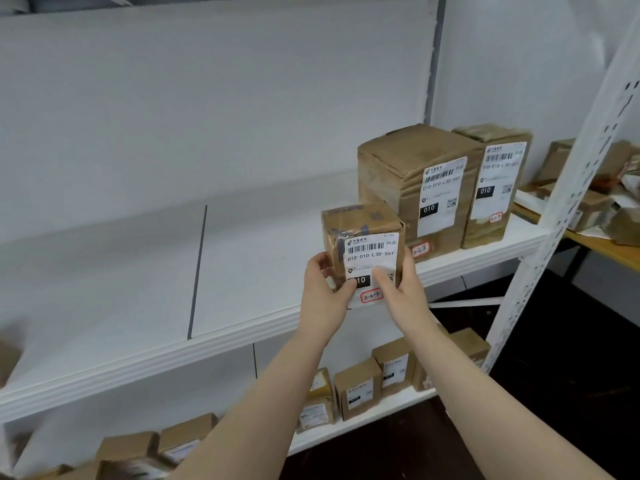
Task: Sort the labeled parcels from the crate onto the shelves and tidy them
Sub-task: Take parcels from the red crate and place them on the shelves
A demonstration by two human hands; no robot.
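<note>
Two hands around one small parcel (363, 233), at the front edge of the middle shelf (138, 299). Left hand (323, 292) curled round its left side, thumb across the lower corner of the label (372, 252) and covering part of the black "010" block. Right hand (403, 289) gripping the right side, thumb over the small code square. Unclear whether set on the board or held just above it: bottom edge hidden behind both hands.

Just behind and to the right, upright and side by side, a nearer tall parcel (408, 168) and a farther tall parcel (498, 188), labels facing out; touching or not, hard to tell.

Below, on the lower shelf (363, 419), a row of smaller parcels (358, 388), blurred, print unreadable, some hidden by the forearms. At far right, past the white post (562, 209), a table (609, 251) with heaped wrapped things, cut off by the frame edge.
</note>
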